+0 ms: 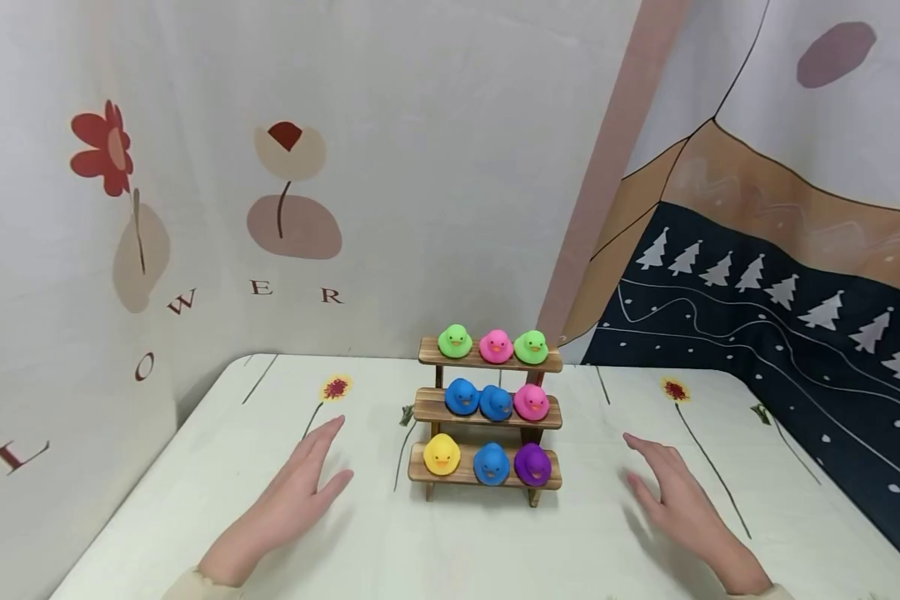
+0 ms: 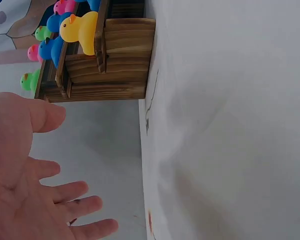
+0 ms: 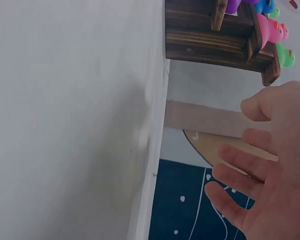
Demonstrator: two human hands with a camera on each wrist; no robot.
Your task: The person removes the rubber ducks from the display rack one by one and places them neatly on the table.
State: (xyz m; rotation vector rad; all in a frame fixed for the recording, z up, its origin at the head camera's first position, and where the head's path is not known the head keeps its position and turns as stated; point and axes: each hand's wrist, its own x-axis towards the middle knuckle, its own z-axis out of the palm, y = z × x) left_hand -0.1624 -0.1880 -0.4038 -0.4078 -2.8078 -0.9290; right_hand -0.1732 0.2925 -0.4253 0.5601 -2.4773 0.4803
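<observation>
A three-step wooden stand (image 1: 487,433) holds several rubber ducks. Its top step carries a green duck (image 1: 455,341), a pink duck (image 1: 496,347) and another green duck (image 1: 531,347). Two blue ducks and a pink duck (image 1: 531,402) sit on the middle step. Along the bottom step are a yellow duck (image 1: 442,454), a blue duck (image 1: 491,464) and a purple duck (image 1: 532,464). My left hand (image 1: 288,500) is held out left of the stand, fingers extended, touching nothing. On the other side my right hand (image 1: 682,504) does likewise, apart from the stand.
The table (image 1: 360,550) wears a white cloth printed with flowers. Behind it hangs a pale curtain (image 1: 435,167) with flower prints and letters. At the right, a dark cloth section (image 1: 720,308) shows white trees.
</observation>
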